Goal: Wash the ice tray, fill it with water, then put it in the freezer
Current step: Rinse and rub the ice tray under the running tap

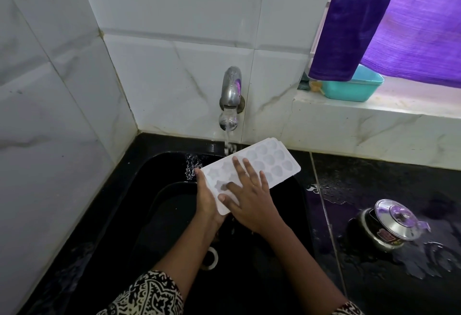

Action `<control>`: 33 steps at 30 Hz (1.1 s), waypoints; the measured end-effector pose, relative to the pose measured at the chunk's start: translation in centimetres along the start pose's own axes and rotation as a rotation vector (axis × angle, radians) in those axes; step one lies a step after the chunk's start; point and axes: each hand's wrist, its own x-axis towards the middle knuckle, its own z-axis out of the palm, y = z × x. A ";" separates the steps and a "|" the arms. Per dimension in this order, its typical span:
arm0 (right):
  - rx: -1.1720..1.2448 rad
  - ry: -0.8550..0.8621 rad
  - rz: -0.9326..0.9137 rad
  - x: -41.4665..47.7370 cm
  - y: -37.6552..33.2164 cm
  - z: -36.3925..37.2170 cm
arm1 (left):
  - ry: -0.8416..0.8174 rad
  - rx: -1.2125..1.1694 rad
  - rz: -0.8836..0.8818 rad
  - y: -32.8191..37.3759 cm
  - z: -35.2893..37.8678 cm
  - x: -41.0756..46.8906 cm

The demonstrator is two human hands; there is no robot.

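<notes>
Holding the tilted white ice tray [272,162], the left hand [207,200] grips its end; right hand [249,197] rests flat atop.

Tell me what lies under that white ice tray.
The black sink, with a dark round vessel in it. The left hand grips the ice tray from below; its fingers and the sink floor directly beneath are covered.

white ice tray [252,172]; black sink [154,165]; purple curtain [389,20]; teal tub [349,89]; black-and-cream patterned sleeve [147,294].

left hand [208,202] fingers hidden under ice tray [269,162]; pot [381,235] label unreadable.
</notes>
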 end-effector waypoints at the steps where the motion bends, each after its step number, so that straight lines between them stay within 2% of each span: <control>1: 0.031 0.050 0.029 -0.3 0.3 -0.1 | 0.013 0.017 -0.017 0.0 -0.1 0.0; 4: 0.096 0.163 0.105 -1.4 1.0 -0.3 | 0.075 0.053 -0.027 0.0 -0.1 0.2; 9: 0.028 0.072 0.109 -2.4 1.9 -0.4 | 0.110 0.029 0.013 0.5 -0.4 0.3; 12: 0.114 0.050 0.058 -2.1 1.0 -0.6 | 0.101 0.029 0.026 0.9 -0.4 0.2; 17: -0.099 -0.009 0.034 -0.6 -1.5 0.2 | 0.051 -0.003 0.028 0.9 0.4 0.2; 22: -0.107 -0.079 -0.024 -0.5 -1.0 0.2 | 0.061 -0.001 0.069 1.4 0.3 0.6; 27: -0.159 0.007 -0.006 -0.2 -1.6 0.4 | 0.049 -0.029 0.059 0.6 0.4 0.4; 31: -0.130 -0.065 -0.025 -0.8 -1.1 0.7 | 0.061 -0.016 0.079 0.9 0.0 0.4; 33: -0.166 -0.049 -0.009 -0.7 -0.8 0.3 | 0.053 -0.018 0.063 0.6 -0.1 0.3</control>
